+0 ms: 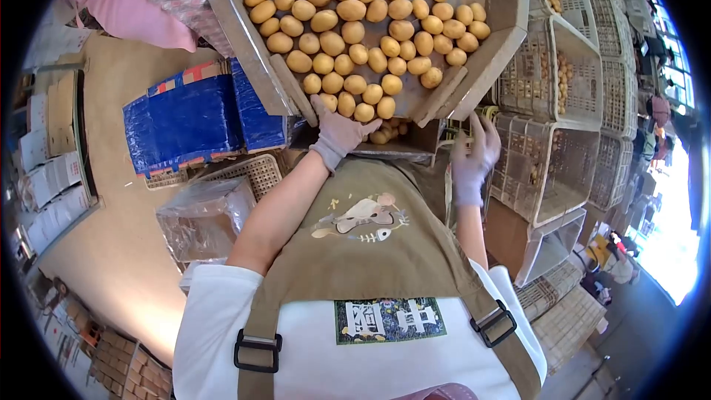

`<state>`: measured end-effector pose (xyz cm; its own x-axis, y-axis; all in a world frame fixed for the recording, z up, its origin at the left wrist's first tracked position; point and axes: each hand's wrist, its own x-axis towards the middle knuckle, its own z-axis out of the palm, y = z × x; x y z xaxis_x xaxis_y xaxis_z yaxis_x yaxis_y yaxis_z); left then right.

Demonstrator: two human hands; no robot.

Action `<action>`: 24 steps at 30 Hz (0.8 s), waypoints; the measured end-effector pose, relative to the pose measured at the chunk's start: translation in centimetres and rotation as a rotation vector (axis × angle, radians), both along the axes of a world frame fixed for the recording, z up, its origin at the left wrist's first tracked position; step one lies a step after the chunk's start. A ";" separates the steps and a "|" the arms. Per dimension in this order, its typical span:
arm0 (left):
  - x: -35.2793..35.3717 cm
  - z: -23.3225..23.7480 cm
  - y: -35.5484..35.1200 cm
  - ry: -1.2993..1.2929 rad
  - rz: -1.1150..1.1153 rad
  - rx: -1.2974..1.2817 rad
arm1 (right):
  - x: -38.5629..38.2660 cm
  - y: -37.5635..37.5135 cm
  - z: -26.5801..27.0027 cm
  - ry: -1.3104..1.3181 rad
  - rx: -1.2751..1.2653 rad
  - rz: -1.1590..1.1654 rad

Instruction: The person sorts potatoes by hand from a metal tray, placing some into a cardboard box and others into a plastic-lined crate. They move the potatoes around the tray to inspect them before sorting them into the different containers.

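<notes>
Many yellow, oval potatoes [352, 10] lie on a metal sorting tray [511, 0] that narrows toward my body. At its mouth my left hand [339, 132], in a pale glove, has its fingers spread beside the nearest potatoes, the thumb stretched across the gap. Below the mouth more potatoes [389, 131] sit inside a box [404, 150], partly hidden by the tray and apron. On the right, my gloved right hand [476, 150] is raised with fingers apart, slightly blurred, between the tray's corner and the stacked crates. Nothing shows in either hand.
Stacked plastic crates [574, 170] stand close on my right, some with potatoes inside. To the left are a blue-wrapped carton [189, 118] and a plastic-covered box [207, 211]. A person's pink sleeve [137, 11] is at the upper left.
</notes>
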<state>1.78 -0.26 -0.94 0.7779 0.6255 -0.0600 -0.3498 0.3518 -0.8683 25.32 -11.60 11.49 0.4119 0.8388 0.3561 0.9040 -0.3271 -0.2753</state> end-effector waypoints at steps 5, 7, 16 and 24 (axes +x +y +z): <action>-0.6 0.2 -0.2 0.977 -0.226 0.612 | -6.4 11.1 -1.9 0.021 -0.176 0.346; -1.0 1.2 0.0 1.091 -0.488 0.354 | -7.3 10.9 -4.0 -0.019 -0.344 0.488; -1.0 0.6 -0.3 1.059 -0.354 0.312 | -11.4 13.5 -3.2 -0.048 -0.269 0.791; -0.6 1.5 -0.2 1.062 -0.376 0.364 | -5.0 11.6 -4.3 -0.052 -0.368 0.356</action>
